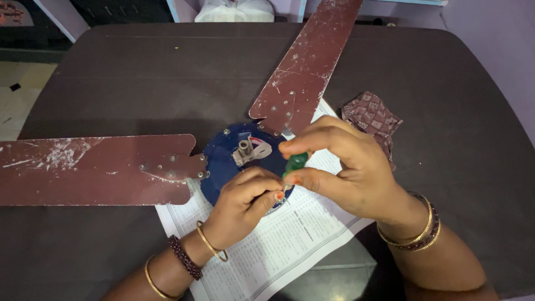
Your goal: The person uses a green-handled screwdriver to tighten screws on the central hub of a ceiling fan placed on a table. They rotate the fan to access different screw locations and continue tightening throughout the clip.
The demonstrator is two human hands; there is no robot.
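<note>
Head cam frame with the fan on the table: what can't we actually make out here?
- Screwdriver tip and the screw it meets: hidden under the left hand and right hand.
- Near rim of the blue fan hub: covered by both hands.
- Left fan blade: tip cut off by the left frame edge.
- Upper fan blade: tip cut off by the top edge.
- Newspaper print: too small.
</note>
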